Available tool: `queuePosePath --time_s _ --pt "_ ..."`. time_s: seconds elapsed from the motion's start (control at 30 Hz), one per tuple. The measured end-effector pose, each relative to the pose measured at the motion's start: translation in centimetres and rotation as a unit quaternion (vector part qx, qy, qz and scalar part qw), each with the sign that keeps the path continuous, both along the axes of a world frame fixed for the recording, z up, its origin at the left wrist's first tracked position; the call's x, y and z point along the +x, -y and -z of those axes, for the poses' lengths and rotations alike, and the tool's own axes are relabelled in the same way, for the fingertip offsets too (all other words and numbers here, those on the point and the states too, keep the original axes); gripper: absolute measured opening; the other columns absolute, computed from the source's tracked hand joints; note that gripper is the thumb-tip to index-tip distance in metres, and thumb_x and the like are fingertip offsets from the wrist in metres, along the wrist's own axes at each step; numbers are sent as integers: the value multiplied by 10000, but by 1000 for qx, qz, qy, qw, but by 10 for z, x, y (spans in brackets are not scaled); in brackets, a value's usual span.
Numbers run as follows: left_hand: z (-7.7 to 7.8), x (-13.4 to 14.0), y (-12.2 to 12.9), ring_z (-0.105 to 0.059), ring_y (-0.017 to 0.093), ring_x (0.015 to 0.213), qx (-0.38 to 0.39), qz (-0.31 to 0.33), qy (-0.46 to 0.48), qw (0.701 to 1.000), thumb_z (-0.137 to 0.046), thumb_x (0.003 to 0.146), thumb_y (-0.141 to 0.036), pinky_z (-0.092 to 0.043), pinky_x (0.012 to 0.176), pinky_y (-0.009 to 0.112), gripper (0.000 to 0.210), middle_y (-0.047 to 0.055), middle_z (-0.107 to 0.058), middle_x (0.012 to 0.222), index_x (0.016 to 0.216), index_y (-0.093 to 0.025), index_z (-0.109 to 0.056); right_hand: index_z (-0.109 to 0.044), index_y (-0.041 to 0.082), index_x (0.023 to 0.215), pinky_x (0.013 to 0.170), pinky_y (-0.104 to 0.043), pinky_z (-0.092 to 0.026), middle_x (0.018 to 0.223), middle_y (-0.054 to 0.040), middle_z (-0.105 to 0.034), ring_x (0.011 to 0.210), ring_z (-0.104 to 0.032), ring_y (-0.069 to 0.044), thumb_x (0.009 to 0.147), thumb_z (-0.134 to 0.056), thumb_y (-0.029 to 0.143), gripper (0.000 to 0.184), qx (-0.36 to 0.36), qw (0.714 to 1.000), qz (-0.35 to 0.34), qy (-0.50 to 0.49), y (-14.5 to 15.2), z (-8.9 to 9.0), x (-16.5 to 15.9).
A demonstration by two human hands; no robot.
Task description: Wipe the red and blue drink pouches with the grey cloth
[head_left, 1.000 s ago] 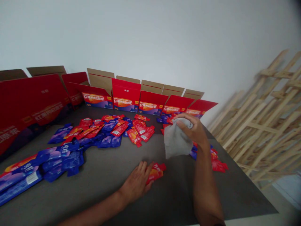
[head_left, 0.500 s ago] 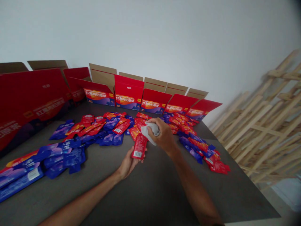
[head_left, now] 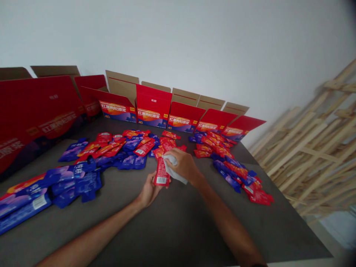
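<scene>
Over the middle of the dark table, my left hand [head_left: 150, 190] grips the lower end of a red pouch [head_left: 162, 174], whose barcode label faces up. A crumpled white cloth [head_left: 172, 167] is bunched in my right hand [head_left: 185, 165], which presses it against the pouch's right side. The cloth covers part of the printed face, and one corner hangs down beneath my right fingers. Just beyond the held pouch lie more red pouches [head_left: 168, 144]. To the left spreads a heap of mixed red and blue pouches [head_left: 130, 146].
Open red cartons [head_left: 180, 120] line the table's back edge, with larger ones [head_left: 41, 111] at left. Blue pouches [head_left: 75, 185] lie front left; another pile [head_left: 222, 152] reaches toward the right edge of the table [head_left: 194, 230]. Wooden slats [head_left: 311, 148] lean beyond it.
My right hand and the cloth have moved down and left along the pouch, and the cloth's loose corner now hangs lower. My left hand has shifted slightly left with the pouch.
</scene>
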State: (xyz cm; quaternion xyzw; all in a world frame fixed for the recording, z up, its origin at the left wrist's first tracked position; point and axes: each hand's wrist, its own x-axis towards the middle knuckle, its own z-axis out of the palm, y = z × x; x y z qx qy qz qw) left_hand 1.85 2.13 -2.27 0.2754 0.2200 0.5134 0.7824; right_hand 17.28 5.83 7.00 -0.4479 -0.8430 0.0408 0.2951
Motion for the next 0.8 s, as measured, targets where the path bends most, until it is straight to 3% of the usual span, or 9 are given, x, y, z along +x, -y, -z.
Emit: queuePosePath --time_s 0.17,0.37,0.57,0.67,0.8 --pt "1 -1 -5 -663 224 799 -29 -54 -17 998 -482 898 -335 -507 667 304 283 70 -717 799 877 -137 -683 -670 222 1046 769 -252 -442 1029 -23 -694 894 -649 -161 892 -612 268 171 -58 995 -47 59 4 22 -19" --pt "8 -3 -17 -673 234 872 -78 -100 -8 992 -500 852 -341 -513 777 318 271 48 -722 773 830 -149 -689 -668 257 1040 742 -249 -428 1000 11 -715 900 -655 -160 875 -644 300 172 -116 980 -135 83 12 21 -23" --pt "8 -2 -12 -668 212 759 -69 -81 -31 994 -529 841 -312 -504 702 297 237 39 -722 749 848 -148 -701 -642 251 1071 790 -265 -446 1070 -15 -695 947 -645 -171 907 -594 287 175 -80 996 20 36 6 16 -19" --pt "5 -1 -9 -677 239 861 -57 -76 -37 995 -546 832 -314 -506 767 315 240 57 -742 816 854 -141 -710 -624 253 1089 770 -269 -456 1075 -15 -690 945 -646 -176 919 -568 282 181 -57 995 81 11 3 16 -17" --pt "3 -1 -9 -664 268 994 -48 -79 -33 995 -561 820 -327 -497 863 342 254 64 -757 873 883 -139 -719 -624 244 1080 792 -273 -453 1075 -23 -687 955 -643 -178 919 -566 279 175 -60 997 53 17 4 17 -17"
